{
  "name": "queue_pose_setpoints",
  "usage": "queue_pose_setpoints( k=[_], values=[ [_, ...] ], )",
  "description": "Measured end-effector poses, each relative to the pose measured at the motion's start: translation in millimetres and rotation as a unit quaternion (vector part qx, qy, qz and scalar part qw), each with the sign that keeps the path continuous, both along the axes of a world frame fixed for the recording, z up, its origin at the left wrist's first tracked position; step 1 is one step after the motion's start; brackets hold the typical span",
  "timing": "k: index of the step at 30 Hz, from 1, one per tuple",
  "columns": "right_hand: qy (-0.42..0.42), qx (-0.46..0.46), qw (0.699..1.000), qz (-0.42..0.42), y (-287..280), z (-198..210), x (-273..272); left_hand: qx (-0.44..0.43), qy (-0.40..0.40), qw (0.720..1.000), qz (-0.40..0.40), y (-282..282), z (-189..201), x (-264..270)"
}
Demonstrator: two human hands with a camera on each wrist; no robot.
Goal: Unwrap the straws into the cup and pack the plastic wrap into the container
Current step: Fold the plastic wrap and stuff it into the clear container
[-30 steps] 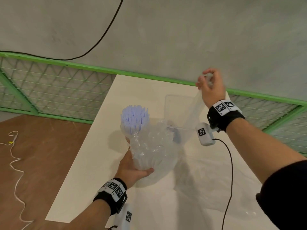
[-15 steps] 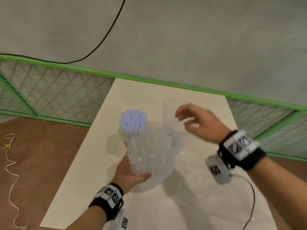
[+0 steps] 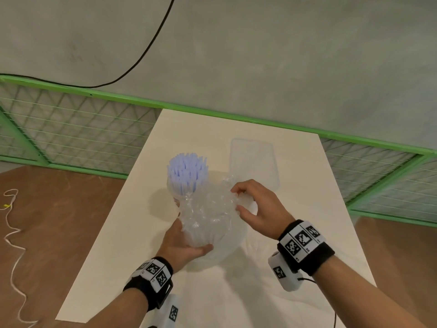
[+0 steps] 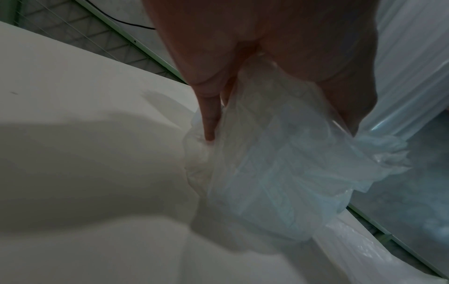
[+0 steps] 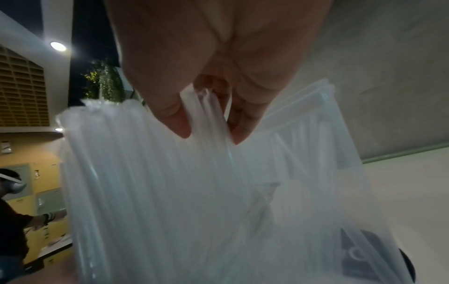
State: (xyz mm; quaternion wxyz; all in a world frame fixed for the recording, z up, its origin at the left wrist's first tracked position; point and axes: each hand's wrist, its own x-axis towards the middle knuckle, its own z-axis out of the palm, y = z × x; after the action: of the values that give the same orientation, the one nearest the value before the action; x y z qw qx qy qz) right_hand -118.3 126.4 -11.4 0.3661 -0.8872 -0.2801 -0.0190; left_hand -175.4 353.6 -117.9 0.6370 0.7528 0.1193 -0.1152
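A bundle of pale blue straws [image 3: 188, 172] stands upright on the white table [image 3: 295, 176], its tips sticking up out of a clear cup [image 3: 172, 188] that is mostly hidden. Crumpled clear plastic wrap [image 3: 208, 214] bunches in front of it. My left hand [image 3: 186, 247] grips the wrap's lower part from below, fingers [image 4: 209, 115] curled into the plastic wrap [image 4: 279, 163]. My right hand [image 3: 236, 200] pinches the wrap's right edge; in the right wrist view, the right hand [image 5: 209, 134] has a fold of plastic wrap [image 5: 170, 192] squeezed between thumb and finger. A clear container [image 3: 254, 162] sits behind.
A green mesh fence [image 3: 71, 136] runs along the table's far and left sides, below a grey wall with a black cable [image 3: 142, 55]. A white cord [image 3: 11, 233] lies on the brown floor to the left. Another person [image 5: 14, 211] is visible far off.
My right hand let go of the sheet it held stretched high, came down to the left, and now pinches the crumpled wrap. The left hand kept its grip.
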Motion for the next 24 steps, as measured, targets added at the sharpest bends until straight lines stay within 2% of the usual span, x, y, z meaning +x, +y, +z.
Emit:
queue_pose_setpoints(
  k=[9,14,16,19,22,24],
  values=[
    [0.001,0.063,0.991,-0.115,14,-26,-13,-0.004,-0.009,1.000,0.002,0,-4,1],
    [-0.055,0.093,0.981,-0.158,24,-31,-15,-0.018,-0.010,1.000,0.002,0,-4,0],
    [-0.042,0.096,0.982,-0.157,26,-30,-13,-0.027,-0.012,1.000,0.006,0,-3,0],
    [-0.069,0.084,0.983,-0.150,29,-31,-11,-0.024,-0.013,1.000,0.010,-1,-2,0],
    [-0.007,0.077,0.987,-0.142,28,-29,-9,-0.014,-0.009,1.000,0.012,-1,0,0],
    [0.006,0.065,0.990,-0.124,24,-26,-6,0.004,-0.005,1.000,0.008,-1,1,0]
  ],
)
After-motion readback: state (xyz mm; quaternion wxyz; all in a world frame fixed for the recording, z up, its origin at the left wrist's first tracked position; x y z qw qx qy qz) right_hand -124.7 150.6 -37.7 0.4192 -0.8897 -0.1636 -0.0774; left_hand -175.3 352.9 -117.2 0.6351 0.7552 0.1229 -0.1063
